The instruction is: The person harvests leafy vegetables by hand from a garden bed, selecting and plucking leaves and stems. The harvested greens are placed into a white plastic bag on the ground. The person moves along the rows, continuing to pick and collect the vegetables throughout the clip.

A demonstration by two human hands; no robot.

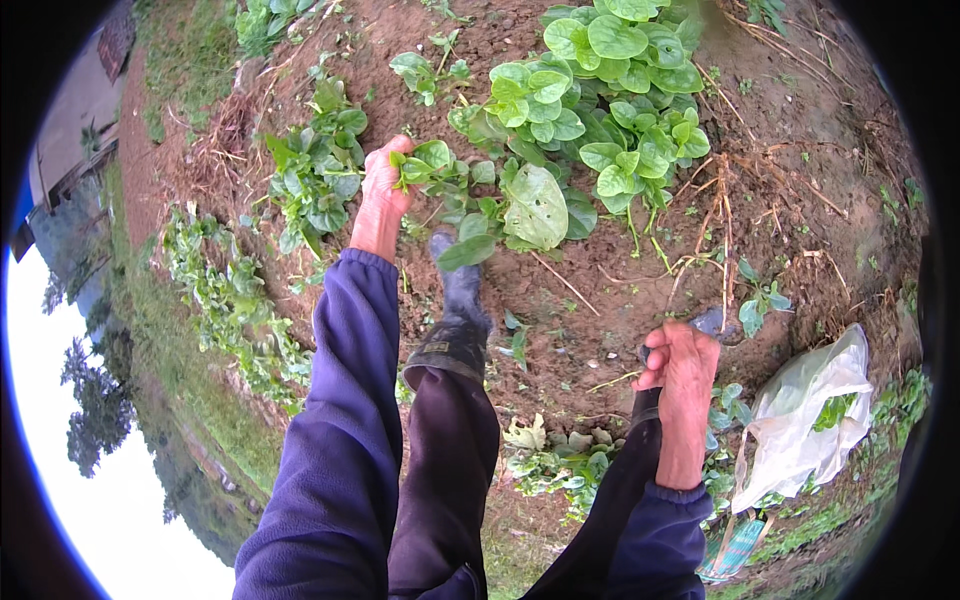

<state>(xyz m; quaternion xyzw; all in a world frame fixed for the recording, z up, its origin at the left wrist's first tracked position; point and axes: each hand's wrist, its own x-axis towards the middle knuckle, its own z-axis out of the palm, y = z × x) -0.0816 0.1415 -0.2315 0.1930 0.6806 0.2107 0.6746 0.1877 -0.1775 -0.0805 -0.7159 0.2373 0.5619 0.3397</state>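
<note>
My left hand (388, 176) is closed around a bunch of leafy green sprigs (429, 163), whose leaves poke out on both sides of the fist. Just right of it grow leafy green plants (630, 127), with one large pale leaf (535, 208) full of small holes. My right hand (679, 358) is lower right, above the soil near my boot, fingers curled; a thin green stem (613, 382) shows beside its fingertips. Whether the fingers hold that stem or anything else, I cannot tell.
A translucent plastic bag (787, 427) with some greens in it lies at the right, above a blue-green woven bag (735, 551). Dry stalks (725, 225) cross the brown soil. My rubber boot (459, 300) stands between the arms. More leafy plants (232, 292) grow at the left.
</note>
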